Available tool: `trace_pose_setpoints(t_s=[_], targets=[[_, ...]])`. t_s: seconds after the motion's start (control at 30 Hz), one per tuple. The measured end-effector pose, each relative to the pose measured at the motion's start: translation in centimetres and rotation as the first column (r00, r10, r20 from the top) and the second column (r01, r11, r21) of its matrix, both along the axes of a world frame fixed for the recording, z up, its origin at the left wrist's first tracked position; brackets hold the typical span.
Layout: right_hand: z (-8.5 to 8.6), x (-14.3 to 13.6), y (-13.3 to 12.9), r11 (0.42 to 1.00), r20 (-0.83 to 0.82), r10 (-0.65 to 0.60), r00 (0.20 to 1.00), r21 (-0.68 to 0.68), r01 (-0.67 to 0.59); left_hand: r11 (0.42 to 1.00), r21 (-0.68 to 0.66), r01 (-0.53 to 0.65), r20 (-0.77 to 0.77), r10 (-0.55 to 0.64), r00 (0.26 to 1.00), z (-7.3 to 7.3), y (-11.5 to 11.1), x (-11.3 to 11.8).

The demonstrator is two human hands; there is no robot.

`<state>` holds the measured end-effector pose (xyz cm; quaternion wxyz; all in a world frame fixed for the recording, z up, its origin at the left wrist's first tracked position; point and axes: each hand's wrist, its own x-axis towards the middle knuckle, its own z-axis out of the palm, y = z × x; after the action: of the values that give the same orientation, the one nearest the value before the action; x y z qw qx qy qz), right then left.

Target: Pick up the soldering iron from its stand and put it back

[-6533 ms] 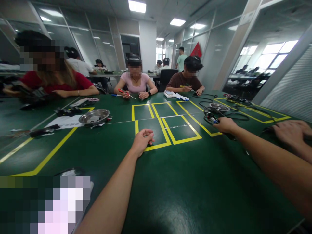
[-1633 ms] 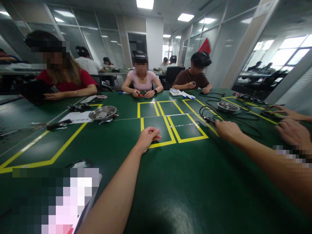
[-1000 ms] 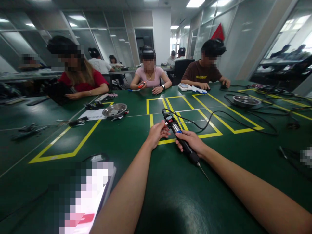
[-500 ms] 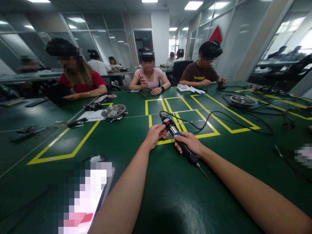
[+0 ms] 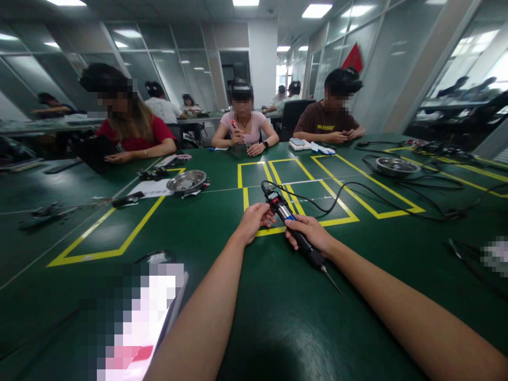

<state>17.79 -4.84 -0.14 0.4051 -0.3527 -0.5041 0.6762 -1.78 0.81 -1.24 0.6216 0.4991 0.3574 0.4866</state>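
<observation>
A corded electric screwdriver [image 5: 304,239], with a black grip, a blue ring and a silver section, lies slantwise across my hands. My right hand [image 5: 311,233] is wrapped around its grip below the blue ring. The long thin bit [image 5: 332,281] points down toward me on the right. At the cord end, the curled fingers and thumb of my left hand [image 5: 256,221] close against the side of the tool, by a small red part [image 5: 274,200]. My left fingertips are partly hidden. A black cord [image 5: 317,210] loops from that end to the right over the green table.
Yellow tape outlines [image 5: 301,233] mark the green table [image 5: 222,328]. Metal bowls stand at left [image 5: 186,181] and right [image 5: 397,166]. A blurred bright screen [image 5: 146,312] is beside my left forearm. Cables [image 5: 440,151] tangle at the far right. Several people sit opposite, one holding a red-handled screwdriver [image 5: 237,128].
My hands and the electric screwdriver stay nearly still. Across the table, the person in brown has drawn their hands together. The view shifts slightly.
</observation>
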Motion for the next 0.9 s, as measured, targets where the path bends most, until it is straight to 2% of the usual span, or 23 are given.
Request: trace_pose_setpoints(t_s=[0.3, 0.6, 0.8, 0.9], targets=[[-0.08, 0.17, 0.05, 1.000, -0.047, -0.007, 0.999, -0.023, 0.006, 1.000, -0.005, 0.016, 0.059, -0.016, 0.998, -0.03, -0.15, -0.32], [-0.29, 0.20, 0.21, 1.000, -0.089, -0.019, 0.996, -0.022, 0.017, 0.999, -0.021, 0.032, 0.050, -0.031, 0.998, 0.52, -0.36, -0.18], [0.02, 0.04, 0.03, 1.000, -0.104, -0.024, 0.994, -0.020, 0.022, 0.999, -0.030, -0.026, 0.043, 0.028, 0.999, 0.53, -0.14, 0.03], [0.12, 0.09, -0.08, 1.000, -0.104, -0.019, 0.994, -0.025, 0.017, 0.999, -0.038, -0.001, 0.037, 0.002, 0.999, 0.48, -0.11, -0.01]])
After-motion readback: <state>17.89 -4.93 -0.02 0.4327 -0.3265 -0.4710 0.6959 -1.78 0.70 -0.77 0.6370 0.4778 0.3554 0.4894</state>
